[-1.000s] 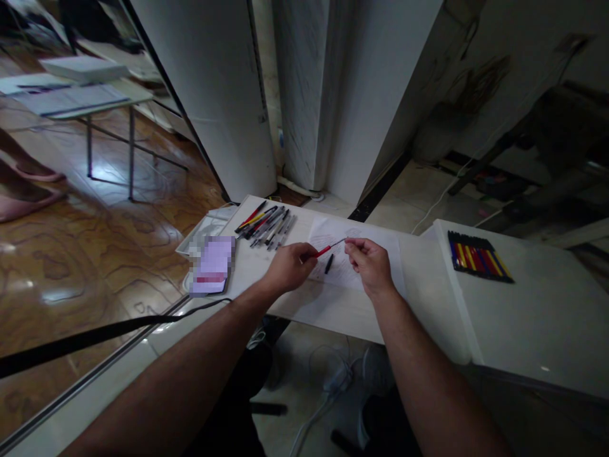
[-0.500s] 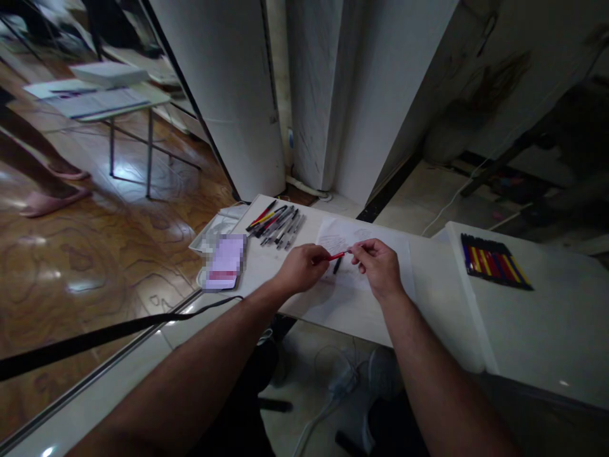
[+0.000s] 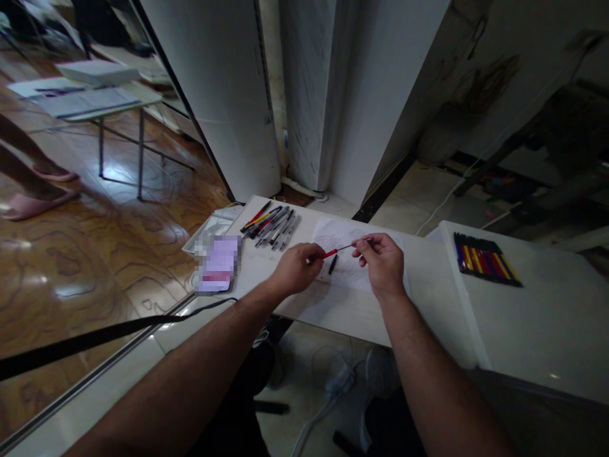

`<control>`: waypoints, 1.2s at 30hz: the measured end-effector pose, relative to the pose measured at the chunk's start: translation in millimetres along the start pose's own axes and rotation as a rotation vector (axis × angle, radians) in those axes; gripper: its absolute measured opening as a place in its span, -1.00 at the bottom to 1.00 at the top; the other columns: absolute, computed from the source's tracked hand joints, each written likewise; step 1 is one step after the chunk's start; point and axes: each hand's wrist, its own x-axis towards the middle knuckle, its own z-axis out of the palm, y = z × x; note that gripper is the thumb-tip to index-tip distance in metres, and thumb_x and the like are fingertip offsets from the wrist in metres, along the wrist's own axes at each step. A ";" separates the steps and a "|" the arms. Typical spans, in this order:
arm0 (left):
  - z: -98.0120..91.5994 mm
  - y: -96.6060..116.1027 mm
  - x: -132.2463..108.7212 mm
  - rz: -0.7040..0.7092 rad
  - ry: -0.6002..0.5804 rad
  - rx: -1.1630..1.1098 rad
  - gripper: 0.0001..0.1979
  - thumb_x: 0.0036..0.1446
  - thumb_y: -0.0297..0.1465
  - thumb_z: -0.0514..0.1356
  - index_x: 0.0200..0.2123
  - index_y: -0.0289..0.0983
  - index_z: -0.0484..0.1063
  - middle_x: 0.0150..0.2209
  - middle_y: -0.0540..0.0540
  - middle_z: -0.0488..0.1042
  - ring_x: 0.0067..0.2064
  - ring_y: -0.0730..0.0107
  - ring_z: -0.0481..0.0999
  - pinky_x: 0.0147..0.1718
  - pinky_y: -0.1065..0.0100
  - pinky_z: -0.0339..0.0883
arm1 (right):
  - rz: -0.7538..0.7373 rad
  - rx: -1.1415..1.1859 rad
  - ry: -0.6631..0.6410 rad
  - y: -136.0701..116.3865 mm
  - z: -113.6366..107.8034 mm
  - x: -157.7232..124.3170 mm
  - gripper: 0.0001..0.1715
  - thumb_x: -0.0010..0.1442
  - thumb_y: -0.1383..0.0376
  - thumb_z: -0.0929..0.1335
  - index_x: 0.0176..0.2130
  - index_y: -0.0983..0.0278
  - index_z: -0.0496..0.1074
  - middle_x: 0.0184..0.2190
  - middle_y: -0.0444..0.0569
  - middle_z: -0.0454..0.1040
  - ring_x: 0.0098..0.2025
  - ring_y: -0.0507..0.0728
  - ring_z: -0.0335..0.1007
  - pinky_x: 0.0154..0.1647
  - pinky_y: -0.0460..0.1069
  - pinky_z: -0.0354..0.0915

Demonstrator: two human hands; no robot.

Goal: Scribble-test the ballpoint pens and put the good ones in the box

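Observation:
My left hand (image 3: 299,269) is closed around a red pen barrel (image 3: 329,254) just above the bench. From the barrel's end runs a thin dark ink refill (image 3: 344,247), and my right hand (image 3: 382,259) pinches its far end between thumb and fingers. Below them a short black piece, perhaps a pen cap (image 3: 333,264), rests on a sheet of paper (image 3: 358,277) marked with scribbled lines. Left of my hands, several pens (image 3: 272,227) in clear, black, red and yellow lie in a loose pile on the white bench (image 3: 297,308).
A blurred-out phone (image 3: 219,263) lies at the bench's left end, over a white tray (image 3: 202,236). On the right-hand surface is a pack of coloured pens (image 3: 486,259). A black strap (image 3: 143,325) crosses at left. Someone's slippered feet (image 3: 40,202) stand near a small folding table (image 3: 78,114).
My right hand has drawn away to the right from my left, and a longer stretch of the refill shows out of the red barrel. The whole view has shifted slightly.

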 end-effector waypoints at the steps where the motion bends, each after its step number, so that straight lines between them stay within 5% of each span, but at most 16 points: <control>1: 0.3 0.9 0.0 0.006 0.004 -0.006 -0.84 0.07 -0.48 0.12 -0.31 -0.26 0.50 -0.37 -0.05 0.52 -0.35 0.39 0.44 -0.33 0.38 0.29 | 0.012 -0.004 -0.022 0.3 0.9 -1.0 -0.72 0.03 0.14 0.46 -0.34 0.26 0.39 -0.41 -0.05 0.56 -0.49 0.04 0.45 -0.62 -0.12 0.20; 9: 0.3 1.9 -1.3 0.016 0.013 -0.005 -0.91 -0.01 -0.49 0.20 -0.37 -0.27 0.47 -0.40 -0.05 0.48 -0.34 0.37 0.42 -0.33 0.36 0.28 | 0.001 -0.152 -0.155 4.9 12.2 -11.0 -0.75 0.05 0.14 0.45 -0.37 0.24 0.41 -0.49 -0.08 0.54 -0.49 0.06 0.44 -0.54 -0.08 0.27; 20: -2.1 1.9 -0.8 0.033 0.027 -0.028 -0.91 0.07 -0.46 0.20 -0.32 -0.27 0.49 -0.37 -0.07 0.49 -0.32 0.37 0.43 -0.31 0.36 0.28 | -0.154 -0.279 -0.101 -3.3 11.1 -15.4 -0.85 0.11 0.20 0.42 -0.36 0.22 0.43 -0.49 -0.10 0.52 -0.44 0.08 0.45 -0.37 -0.02 0.33; 36: -1.1 0.5 -1.6 0.066 0.027 -0.011 -0.87 0.13 -0.45 0.17 -0.27 -0.26 0.52 -0.34 -0.10 0.52 -0.27 0.32 0.45 -0.25 0.32 0.30 | -0.082 -0.258 -0.126 3.1 14.4 -16.2 -0.80 0.09 0.15 0.42 -0.37 0.23 0.42 -0.51 -0.09 0.53 -0.48 0.07 0.43 -0.45 -0.05 0.31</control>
